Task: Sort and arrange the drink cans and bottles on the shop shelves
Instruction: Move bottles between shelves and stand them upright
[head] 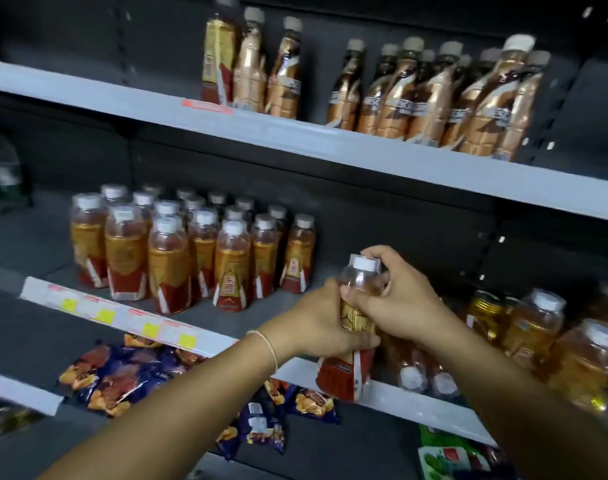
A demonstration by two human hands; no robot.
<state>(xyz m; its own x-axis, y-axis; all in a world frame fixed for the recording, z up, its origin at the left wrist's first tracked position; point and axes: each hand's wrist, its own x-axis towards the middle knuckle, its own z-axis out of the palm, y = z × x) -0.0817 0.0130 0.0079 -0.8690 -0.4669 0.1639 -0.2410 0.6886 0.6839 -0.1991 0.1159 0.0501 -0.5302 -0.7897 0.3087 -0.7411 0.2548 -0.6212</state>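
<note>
Both hands hold one bottle point(344, 375) in front of the edge of the middle shelf point(392, 405), a little tilted, with its white cap point(364, 264) on top. The left hand point(316, 323) is wrapped around the middle of the bottle and covers most of the label there; only the red lower part of the label and the clear shoulder can be seen. The right hand point(402, 299) has its fingers curled around the neck just under the cap, and the thumb is hidden behind the bottle. A thin bracelet point(269, 348) is on the left wrist. On the middle shelf, to the left, a group of similar bottles point(198, 258) stands upright in rows; the back rows are partly hidden by the front ones. To the right of the hands, more bottles point(534, 327) stand on the same shelf, but they are blurred, partly covered by the right forearm and cut off by the picture's edge. Behind the held bottle some bottles seem to lie down, though I cannot tell this clearly. The top shelf point(295, 136) carries copper-wrapped bottles point(430, 98). Below, snack packets point(122, 372) and green packets point(444, 459) are partly covered by the arms.
</note>
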